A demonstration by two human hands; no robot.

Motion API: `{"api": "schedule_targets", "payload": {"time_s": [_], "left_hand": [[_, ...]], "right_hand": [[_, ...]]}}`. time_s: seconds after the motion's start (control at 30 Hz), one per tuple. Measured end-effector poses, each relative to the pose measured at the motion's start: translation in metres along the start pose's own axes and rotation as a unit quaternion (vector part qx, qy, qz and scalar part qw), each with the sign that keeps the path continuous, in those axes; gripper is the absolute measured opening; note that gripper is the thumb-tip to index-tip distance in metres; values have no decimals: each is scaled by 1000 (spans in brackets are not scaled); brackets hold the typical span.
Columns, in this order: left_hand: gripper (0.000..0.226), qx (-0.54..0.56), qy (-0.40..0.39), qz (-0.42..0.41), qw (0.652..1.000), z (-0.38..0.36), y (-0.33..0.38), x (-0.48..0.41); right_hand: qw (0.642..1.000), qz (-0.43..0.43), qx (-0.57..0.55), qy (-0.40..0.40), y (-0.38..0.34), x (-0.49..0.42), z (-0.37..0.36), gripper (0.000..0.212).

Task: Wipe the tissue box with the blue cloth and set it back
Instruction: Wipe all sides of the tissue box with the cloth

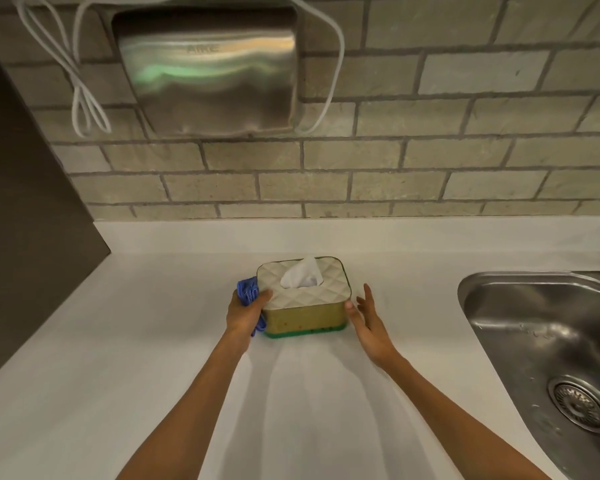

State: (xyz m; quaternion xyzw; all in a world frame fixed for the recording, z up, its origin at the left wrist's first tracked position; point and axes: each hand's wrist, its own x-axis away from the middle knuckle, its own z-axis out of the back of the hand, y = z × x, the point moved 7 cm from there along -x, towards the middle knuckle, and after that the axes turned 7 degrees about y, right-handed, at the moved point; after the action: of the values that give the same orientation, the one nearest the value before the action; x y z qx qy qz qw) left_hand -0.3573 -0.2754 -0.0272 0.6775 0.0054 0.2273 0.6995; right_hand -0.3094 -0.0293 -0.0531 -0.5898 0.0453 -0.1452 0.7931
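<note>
Forearms: two bare arms reach up from the bottom edge, one on each side, toward the middle of the scene
Tabletop (153,393): plain white, running back to a wall
Left hand (245,315): grip closed around the bunched blue cloth (247,292), thumb resting on the left end of the tissue box
Right hand (369,323): grip wide, fingers straight and spread — thumb tip touching the box's right end, the fingers apart from it
Tissue box (303,296): standing upright on the tabletop between the two hands, mid-scene; cream quilted lid, tan sides with small speckles, green base
Tissue (302,273): white sheet poking up through the lid's opening
Sink (520,306): steel basin set into the tabletop at the right, well apart from the box, round drain near its front
Wall (430,174): grey-beige brick behind the tabletop
Hand dryer (208,71): brushed-steel unit mounted high on the wall — a white cable (84,98) loops beside it
</note>
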Motion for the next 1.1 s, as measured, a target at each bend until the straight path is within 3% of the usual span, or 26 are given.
{"api": "schedule_targets", "payload": {"time_s": [0.13, 0.33, 0.53, 0.67, 0.9, 1.1], "left_hand": [[44, 14, -18, -12, 1000, 2, -9, 4], [46, 21, -52, -43, 997, -6, -15, 17], [51, -126, -29, -89, 988, -4, 8, 18], [49, -218, -5, -85, 972, 2, 25, 15], [51, -236, -46, -35, 970, 2, 42, 13], [42, -234, -6, -116, 965, -6, 48, 18]], "right_hand": [[999, 15, -16, -43, -2, -2, -9, 73], [999, 32, -31, -13, -11, 2, -6, 66], [997, 32, 42, 62, -25, 2, 22, 55], [997, -3, 52, 64, -32, 7, 31, 64], [998, -60, 22, 26, -26, 7, 21, 87], [986, -85, -114, -84, -27, 1, -9, 103]]}}
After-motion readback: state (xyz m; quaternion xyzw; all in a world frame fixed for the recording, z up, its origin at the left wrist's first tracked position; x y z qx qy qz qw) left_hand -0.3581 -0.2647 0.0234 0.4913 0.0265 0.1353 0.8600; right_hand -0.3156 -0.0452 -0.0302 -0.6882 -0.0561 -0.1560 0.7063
